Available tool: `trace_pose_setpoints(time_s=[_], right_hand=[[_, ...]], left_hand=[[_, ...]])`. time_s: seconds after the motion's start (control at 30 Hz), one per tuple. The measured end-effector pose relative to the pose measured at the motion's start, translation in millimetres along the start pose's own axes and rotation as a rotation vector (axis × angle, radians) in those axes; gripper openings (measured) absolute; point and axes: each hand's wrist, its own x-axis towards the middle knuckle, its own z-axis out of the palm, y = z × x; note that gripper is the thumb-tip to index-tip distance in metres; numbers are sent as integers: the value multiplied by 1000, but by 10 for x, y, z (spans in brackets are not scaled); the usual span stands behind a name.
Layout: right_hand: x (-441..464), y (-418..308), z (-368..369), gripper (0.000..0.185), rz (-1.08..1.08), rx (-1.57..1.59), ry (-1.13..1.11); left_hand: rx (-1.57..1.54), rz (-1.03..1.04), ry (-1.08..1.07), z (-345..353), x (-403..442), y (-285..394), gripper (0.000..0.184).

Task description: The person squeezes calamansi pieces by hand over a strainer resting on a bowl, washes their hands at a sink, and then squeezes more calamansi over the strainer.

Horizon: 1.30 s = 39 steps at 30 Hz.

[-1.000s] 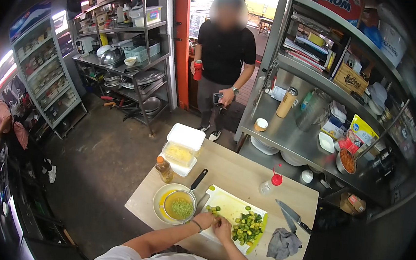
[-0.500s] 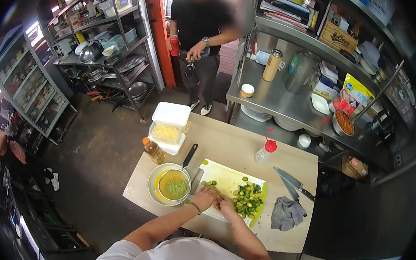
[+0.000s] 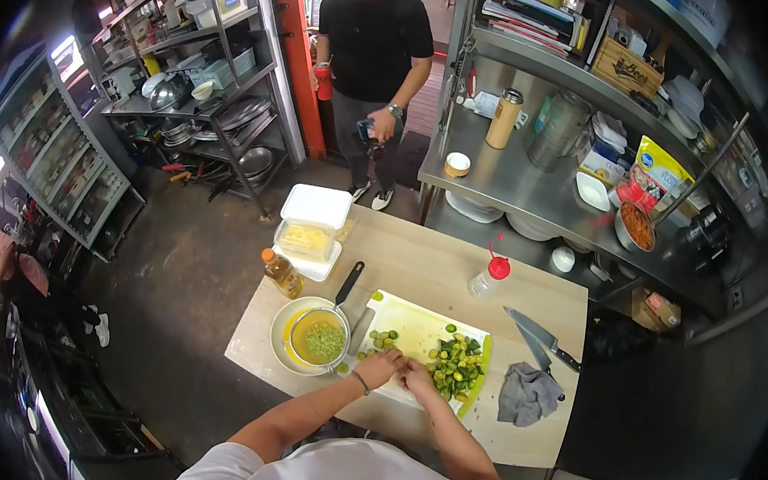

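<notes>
My left hand (image 3: pixel 380 368) and my right hand (image 3: pixel 416 377) meet over the front of a white and green cutting board (image 3: pixel 410 316). Both have their fingers pinched together; whatever lies between them is too small to make out. Cut green citrus pieces (image 3: pixel 457 365) are heaped just right of my right hand. A few small green fruits (image 3: pixel 383 339) lie beyond my left hand. To the left, a strainer (image 3: pixel 319 339) holding greenish pulp rests over a pale bowl (image 3: pixel 280 351) of yellow liquid, its black handle pointing away.
Two knives (image 3: pixel 542 338) and a grey cloth (image 3: pixel 529 395) lie at the table's right. A red-capped bottle (image 3: pixel 490 278), an amber bottle (image 3: pixel 282 274) and a food container (image 3: pixel 305 241) stand farther back. One person (image 3: pixel 372 50) stands beyond the table; another (image 3: pixel 16 270) is far left.
The camera view has tilted down and shifted right since the first frame. My hands stay close together over the board. The standing person's hand with the dark object has moved.
</notes>
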Motion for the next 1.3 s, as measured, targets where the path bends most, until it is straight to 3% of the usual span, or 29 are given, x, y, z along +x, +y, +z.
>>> trace_pose_setpoints(time_s=[0.73,1.3], right_hand=[[2,-108,104,12,-10,37,-13],[31,-95,91,12,-8,44,21]], left_hand=[[-27,-14,-35,-100,15,-102,19],[25,37,68,-112,33,-100,12]])
